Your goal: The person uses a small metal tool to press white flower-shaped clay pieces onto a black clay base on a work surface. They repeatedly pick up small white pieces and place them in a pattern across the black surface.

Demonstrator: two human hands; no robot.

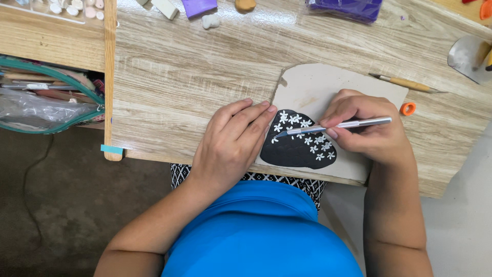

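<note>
The black clay slab (297, 146) lies on a pale cardboard mat (328, 87) at the near edge of my wooden table (195, 66), right in front of me. It is a rounded, roughly heart-like shape, its long axis running left to right, and small white flowers are scattered across its upper and right part.

My right hand (366, 125) is closed around a slim silver craft knife (341, 124) in a pen grip. The knife lies nearly level, handle out to the right and tip pointing left — its point sits on the slab among the flowers near the upper left. My left hand (233, 141) holds nothing; it lies flat with the fingers together, fingertips touching the slab's upper left edge.

Just beside the mat on the right is a small orange ring (408, 109), and above it a wooden-handled tool (407, 83) lies aslant, its left end over the mat's corner. Farther right a curved metal blade (467, 57) sits at the table's edge. Along the far side are purple clay (348, 7), a purple block (199, 6) and small pale clay pieces (210, 21).

To the left, a second wooden surface carries an open zip pouch (46, 97) of tools — teal-edged, clear-sided. Below the table edge shows a grey floor (61, 205).
</note>
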